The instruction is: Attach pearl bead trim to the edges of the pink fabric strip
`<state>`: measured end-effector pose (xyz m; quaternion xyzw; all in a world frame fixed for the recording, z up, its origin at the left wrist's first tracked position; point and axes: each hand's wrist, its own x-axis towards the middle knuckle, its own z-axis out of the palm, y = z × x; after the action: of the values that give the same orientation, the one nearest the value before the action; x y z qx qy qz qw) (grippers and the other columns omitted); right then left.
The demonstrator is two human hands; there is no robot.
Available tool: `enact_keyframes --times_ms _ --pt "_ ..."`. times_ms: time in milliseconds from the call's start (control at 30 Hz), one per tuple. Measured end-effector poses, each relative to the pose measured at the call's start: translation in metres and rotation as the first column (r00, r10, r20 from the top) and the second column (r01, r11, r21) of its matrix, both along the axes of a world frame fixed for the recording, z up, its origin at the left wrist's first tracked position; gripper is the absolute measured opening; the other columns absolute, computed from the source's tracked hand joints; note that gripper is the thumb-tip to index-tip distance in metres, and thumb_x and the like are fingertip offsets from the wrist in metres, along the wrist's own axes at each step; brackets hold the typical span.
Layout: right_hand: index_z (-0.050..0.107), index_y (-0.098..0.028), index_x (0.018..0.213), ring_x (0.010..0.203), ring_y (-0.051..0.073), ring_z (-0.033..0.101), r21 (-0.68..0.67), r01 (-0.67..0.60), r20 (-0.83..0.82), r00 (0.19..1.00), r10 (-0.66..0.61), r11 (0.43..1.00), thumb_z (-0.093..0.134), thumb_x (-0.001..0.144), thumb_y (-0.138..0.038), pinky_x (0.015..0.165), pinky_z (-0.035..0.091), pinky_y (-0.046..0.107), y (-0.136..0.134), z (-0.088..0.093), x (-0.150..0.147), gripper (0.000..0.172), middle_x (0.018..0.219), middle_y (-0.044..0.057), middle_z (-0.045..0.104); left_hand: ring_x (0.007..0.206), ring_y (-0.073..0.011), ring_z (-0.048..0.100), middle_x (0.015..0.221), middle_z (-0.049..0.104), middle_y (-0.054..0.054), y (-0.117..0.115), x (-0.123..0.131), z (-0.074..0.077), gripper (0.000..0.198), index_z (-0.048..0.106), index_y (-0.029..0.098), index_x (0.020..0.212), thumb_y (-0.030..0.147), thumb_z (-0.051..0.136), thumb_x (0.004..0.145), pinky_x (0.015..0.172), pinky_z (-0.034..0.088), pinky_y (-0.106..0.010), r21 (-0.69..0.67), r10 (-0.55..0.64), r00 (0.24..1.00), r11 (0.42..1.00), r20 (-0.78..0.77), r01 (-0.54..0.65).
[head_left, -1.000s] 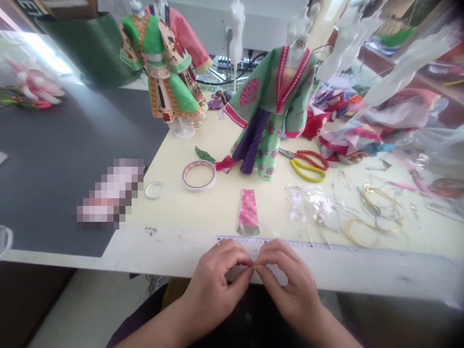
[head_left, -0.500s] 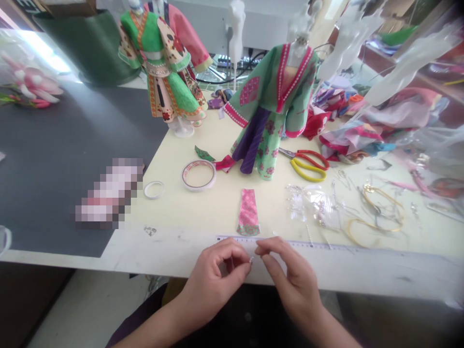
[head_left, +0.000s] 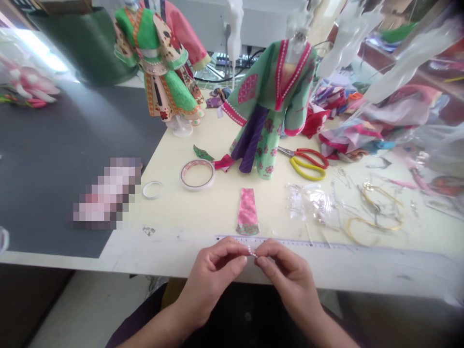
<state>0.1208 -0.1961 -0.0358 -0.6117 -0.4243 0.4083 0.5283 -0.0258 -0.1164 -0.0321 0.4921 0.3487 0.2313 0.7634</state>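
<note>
My left hand [head_left: 213,275] and my right hand [head_left: 286,275] meet at the table's front edge, each in a pinch on a tiny pale bead-like piece [head_left: 252,252] between the fingertips. Just beyond them lies a clear ruler [head_left: 308,243]. A small pink patterned fabric strip [head_left: 248,211] lies flat past the ruler. Farther back stands a small mannequin in a green and pink robe [head_left: 270,106].
A roll of tape [head_left: 197,175] and a smaller ring [head_left: 152,189] lie left of centre. Red-and-yellow scissors [head_left: 306,162] sit right of the robe. Clear bags of small parts [head_left: 315,203] and gold wire hoops [head_left: 373,212] are at right. A second dressed mannequin [head_left: 163,63] stands at the back.
Both hands have risen slightly toward the ruler. The fingertips parted half a second ago and are pinched together again on the small piece.
</note>
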Motion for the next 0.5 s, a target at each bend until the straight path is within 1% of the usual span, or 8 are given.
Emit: enact_keyframes --times_ms 100,167,233,300,367,400,433,500 --pt "0.060 -0.021 0.078 0.071 0.012 0.055 -0.015 0.007 0.027 1.000 -0.007 1.000 0.056 0.087 -0.021 0.066 0.043 0.022 0.000 0.001 0.001 0.010 0.075 -0.002 0.060 0.085 -0.0108 0.055 0.086 0.060 0.003 -0.002 0.000 0.000 0.011 0.069 0.025 0.085 0.021 0.059 0.084 0.079 0.043 -0.019 0.013 -0.006 1.000 1.000 -0.021 0.006" --pt "0.058 -0.020 0.077 0.069 0.012 0.054 -0.039 -0.003 0.043 0.999 0.005 0.999 0.054 0.087 -0.022 0.064 0.043 0.022 0.000 0.002 0.002 0.011 0.074 -0.002 0.059 0.083 -0.0112 0.056 0.085 0.061 0.002 -0.002 0.000 0.001 0.012 0.069 0.024 0.086 0.020 0.057 0.084 0.077 0.044 -0.020 0.061 -0.015 0.998 0.998 -0.057 0.019" --pt "0.057 -0.020 0.075 0.067 0.011 0.053 -0.063 -0.028 0.056 0.998 0.031 0.998 0.053 0.088 -0.024 0.062 0.042 0.022 0.000 0.006 0.004 0.014 0.072 -0.002 0.056 0.080 -0.0116 0.057 0.084 0.061 0.001 -0.002 -0.001 0.003 0.014 0.069 0.023 0.087 0.020 0.055 0.085 0.074 0.045 -0.021 0.164 -0.023 0.994 0.986 -0.111 0.041" --pt "0.055 -0.019 0.074 0.065 0.012 0.051 -0.077 -0.055 0.077 0.995 0.060 0.996 0.051 0.089 -0.026 0.061 0.042 0.023 0.000 0.011 0.008 0.017 0.070 -0.002 0.054 0.079 -0.0126 0.058 0.085 0.062 0.000 -0.002 -0.003 0.004 0.016 0.068 0.022 0.091 0.020 0.054 0.086 0.071 0.047 -0.022 0.305 0.009 0.985 0.951 -0.170 0.044" --pt "0.054 -0.019 0.074 0.065 0.012 0.051 -0.080 -0.088 0.115 0.989 0.097 0.993 0.051 0.089 -0.026 0.061 0.042 0.024 0.001 0.015 0.013 0.017 0.069 -0.002 0.053 0.078 -0.0133 0.059 0.085 0.063 -0.001 0.000 -0.007 0.002 0.017 0.067 0.021 0.095 0.019 0.052 0.086 0.068 0.048 -0.022 0.458 0.085 0.974 0.889 -0.212 0.022" --pt "0.054 -0.020 0.074 0.065 0.012 0.051 -0.081 -0.110 0.144 0.982 0.121 0.991 0.050 0.090 -0.026 0.061 0.042 0.024 0.003 0.017 0.016 0.017 0.069 -0.002 0.054 0.078 -0.0135 0.059 0.086 0.064 -0.002 0.001 -0.010 0.000 0.017 0.067 0.021 0.095 0.018 0.052 0.087 0.067 0.049 -0.023 0.539 0.127 0.967 0.842 -0.221 0.013" --pt "0.054 -0.020 0.074 0.065 0.012 0.051 -0.087 -0.134 0.179 0.973 0.148 0.987 0.050 0.090 -0.026 0.061 0.043 0.025 0.005 0.018 0.020 0.017 0.069 -0.002 0.054 0.078 -0.0138 0.060 0.086 0.064 -0.002 0.003 -0.012 -0.002 0.017 0.066 0.020 0.096 0.017 0.052 0.086 0.067 0.049 -0.023 0.622 0.164 0.961 0.783 -0.222 0.010" --pt "0.054 -0.020 0.075 0.066 0.013 0.052 -0.101 -0.183 0.265 0.942 0.204 0.978 0.049 0.091 -0.024 0.061 0.043 0.026 0.011 0.019 0.025 0.017 0.071 -0.001 0.055 0.081 -0.0150 0.059 0.088 0.064 -0.004 0.007 -0.017 -0.009 0.018 0.065 0.018 0.098 0.013 0.053 0.085 0.070 0.049 -0.026 0.778 0.208 0.953 0.626 -0.220 0.043"
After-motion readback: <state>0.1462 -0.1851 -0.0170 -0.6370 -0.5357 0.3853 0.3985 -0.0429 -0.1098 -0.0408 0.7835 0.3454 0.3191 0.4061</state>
